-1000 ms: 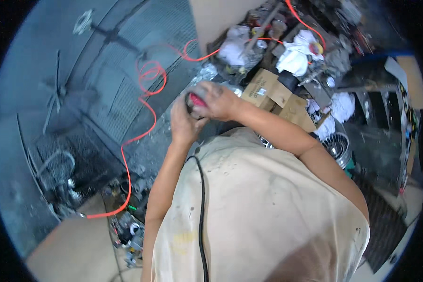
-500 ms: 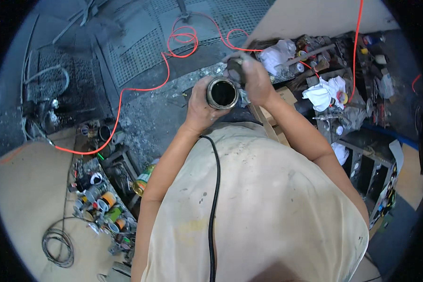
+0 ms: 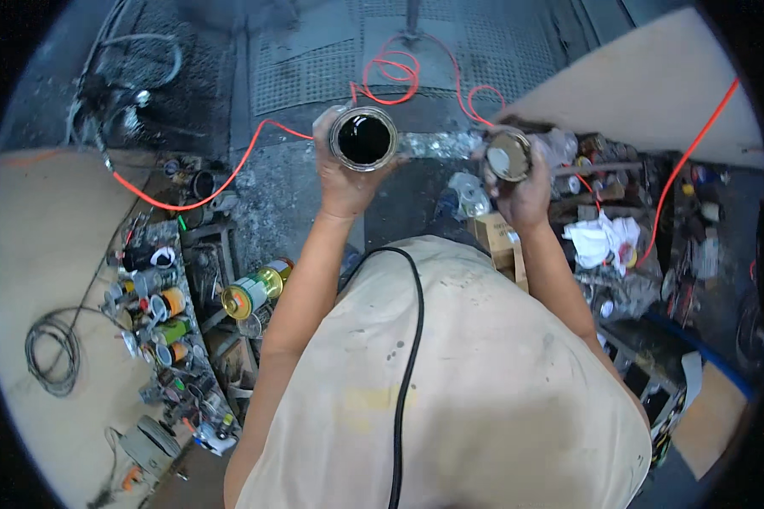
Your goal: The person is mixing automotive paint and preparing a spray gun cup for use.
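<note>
My left hand (image 3: 344, 182) is wrapped round an open metal can (image 3: 363, 140), held upright, with glossy dark liquid inside. Off to the right, my right hand (image 3: 525, 191) grips a round, stained lid (image 3: 509, 157) with a pale patch on it, apart from the can. Between and below my raised arms is the front of my cream, paint-spotted clothing (image 3: 467, 365), with a black cord (image 3: 414, 322) lying across it.
An orange hose (image 3: 259, 140) loops over the dark floor (image 3: 297, 187). Cluttered cans and jars (image 3: 170, 301) line the left, near a coiled cable (image 3: 53, 348). Two yellow tins (image 3: 246, 295) lie beside them. A cardboard box (image 3: 497, 237), white rags (image 3: 598, 237) and more clutter fill the right.
My hands, close together around the container a second ago, are now apart: the lid is off and moved right, the can's mouth shows. The camera view has also turned.
</note>
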The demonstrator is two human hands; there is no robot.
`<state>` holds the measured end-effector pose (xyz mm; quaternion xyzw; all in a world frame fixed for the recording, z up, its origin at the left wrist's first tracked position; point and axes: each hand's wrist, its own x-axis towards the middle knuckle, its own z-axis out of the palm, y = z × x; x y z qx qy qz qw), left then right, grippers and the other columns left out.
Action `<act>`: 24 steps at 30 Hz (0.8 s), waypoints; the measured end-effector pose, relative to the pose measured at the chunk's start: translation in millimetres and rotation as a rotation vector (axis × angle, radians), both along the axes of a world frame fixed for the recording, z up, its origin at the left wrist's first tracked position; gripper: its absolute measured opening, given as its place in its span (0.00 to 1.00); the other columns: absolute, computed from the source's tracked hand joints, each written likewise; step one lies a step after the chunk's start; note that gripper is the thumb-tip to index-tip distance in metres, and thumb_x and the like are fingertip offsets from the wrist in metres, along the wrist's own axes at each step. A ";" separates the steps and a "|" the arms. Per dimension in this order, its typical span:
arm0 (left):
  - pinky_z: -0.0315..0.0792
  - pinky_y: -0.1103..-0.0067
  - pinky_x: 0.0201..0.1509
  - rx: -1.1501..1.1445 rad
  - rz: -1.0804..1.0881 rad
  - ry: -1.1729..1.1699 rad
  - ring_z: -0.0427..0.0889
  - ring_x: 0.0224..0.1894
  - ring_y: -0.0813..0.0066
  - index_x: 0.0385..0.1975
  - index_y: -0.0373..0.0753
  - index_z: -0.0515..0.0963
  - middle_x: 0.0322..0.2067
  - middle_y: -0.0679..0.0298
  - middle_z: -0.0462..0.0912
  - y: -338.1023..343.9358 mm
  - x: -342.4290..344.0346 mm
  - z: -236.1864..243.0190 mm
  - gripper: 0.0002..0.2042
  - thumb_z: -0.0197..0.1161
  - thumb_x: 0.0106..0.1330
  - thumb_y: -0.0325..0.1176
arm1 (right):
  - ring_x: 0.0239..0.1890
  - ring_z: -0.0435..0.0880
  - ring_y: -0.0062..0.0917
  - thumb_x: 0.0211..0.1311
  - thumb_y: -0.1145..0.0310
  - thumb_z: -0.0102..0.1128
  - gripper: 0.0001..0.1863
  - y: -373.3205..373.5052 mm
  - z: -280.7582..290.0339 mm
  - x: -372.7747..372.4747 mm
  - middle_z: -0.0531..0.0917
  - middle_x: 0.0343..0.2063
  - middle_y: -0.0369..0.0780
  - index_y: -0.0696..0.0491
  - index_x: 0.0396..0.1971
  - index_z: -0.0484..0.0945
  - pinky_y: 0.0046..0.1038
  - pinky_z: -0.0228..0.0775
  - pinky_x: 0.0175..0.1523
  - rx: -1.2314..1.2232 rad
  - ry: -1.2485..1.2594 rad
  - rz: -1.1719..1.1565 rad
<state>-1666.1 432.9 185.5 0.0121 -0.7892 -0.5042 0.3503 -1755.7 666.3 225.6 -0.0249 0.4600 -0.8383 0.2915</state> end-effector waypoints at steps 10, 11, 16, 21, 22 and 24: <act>0.69 0.69 0.61 0.042 0.229 -0.070 0.73 0.55 0.58 0.60 0.42 0.64 0.56 0.58 0.69 -13.5 22.5 6.1 0.47 0.85 0.36 0.35 | 0.18 0.70 0.17 0.76 0.46 0.30 0.31 -5.0 -12.8 -14.2 0.84 0.34 0.45 0.57 0.54 0.72 0.18 0.60 0.20 0.050 -0.011 0.038; 0.69 0.69 0.61 0.049 0.266 -0.073 0.73 0.55 0.58 0.60 0.42 0.64 0.56 0.58 0.69 -17.4 26.2 4.4 0.47 0.84 0.36 0.35 | 0.18 0.70 0.16 0.76 0.46 0.30 0.31 -6.8 -13.2 -16.8 0.84 0.34 0.45 0.57 0.54 0.73 0.18 0.60 0.21 0.058 -0.006 0.049; 0.69 0.68 0.61 0.041 0.399 -0.116 0.73 0.55 0.58 0.60 0.41 0.64 0.56 0.58 0.70 -18.9 49.8 3.4 0.47 0.85 0.36 0.34 | 0.19 0.70 0.16 0.76 0.47 0.32 0.30 -23.8 -17.1 -23.0 0.84 0.33 0.44 0.56 0.54 0.73 0.18 0.60 0.22 0.087 -0.028 0.121; 0.69 0.70 0.61 0.057 0.607 -0.122 0.76 0.53 0.60 0.62 0.39 0.61 0.55 0.57 0.71 -38.5 82.7 2.8 0.48 0.85 0.38 0.31 | 0.20 0.71 0.17 0.76 0.48 0.33 0.28 -41.7 -20.4 -21.0 0.84 0.33 0.43 0.56 0.54 0.73 0.19 0.60 0.23 0.134 -0.072 0.225; 0.69 0.71 0.61 0.065 0.661 -0.120 0.77 0.53 0.61 0.63 0.38 0.59 0.55 0.57 0.71 -43.6 92.2 2.3 0.49 0.85 0.38 0.31 | 0.20 0.71 0.17 0.76 0.48 0.34 0.28 -47.6 -21.1 -18.6 0.84 0.33 0.43 0.56 0.54 0.73 0.19 0.60 0.23 0.149 -0.085 0.247; 0.69 0.71 0.61 0.050 0.724 -0.106 0.77 0.53 0.61 0.63 0.38 0.59 0.55 0.57 0.71 -47.5 110.9 5.3 0.49 0.85 0.38 0.30 | 0.20 0.71 0.17 0.76 0.48 0.34 0.28 -62.7 -21.1 -11.7 0.84 0.33 0.43 0.56 0.54 0.73 0.19 0.60 0.23 0.172 -0.072 0.330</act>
